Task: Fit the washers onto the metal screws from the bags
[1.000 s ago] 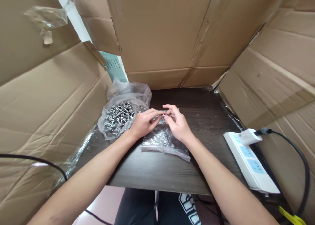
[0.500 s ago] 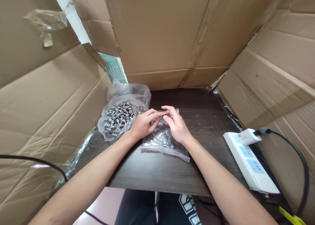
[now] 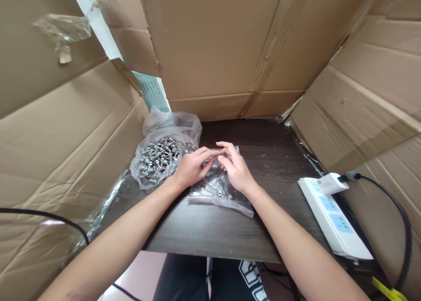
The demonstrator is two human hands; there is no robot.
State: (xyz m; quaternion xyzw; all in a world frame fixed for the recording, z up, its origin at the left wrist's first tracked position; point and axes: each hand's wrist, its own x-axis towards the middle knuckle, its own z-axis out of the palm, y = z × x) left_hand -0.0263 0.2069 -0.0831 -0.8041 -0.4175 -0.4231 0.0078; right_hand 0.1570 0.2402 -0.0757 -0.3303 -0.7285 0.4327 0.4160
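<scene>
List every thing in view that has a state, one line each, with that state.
Left hand: fingers pinched on a small metal part.
Right hand: fingers pinched on the same part.
Bag of screws: open, full.
Small clear bag: lying flat under the hands.
Power strip: white charger plugged in.

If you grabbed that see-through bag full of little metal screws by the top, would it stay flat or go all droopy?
Probably droopy: the open plastic bag looks thin and crumpled, so it should sag around its load. It would likely feel heavy for its size, since the screws are piled thick. Loose pieces might slide and spill, because its mouth lies open on the table.
</scene>
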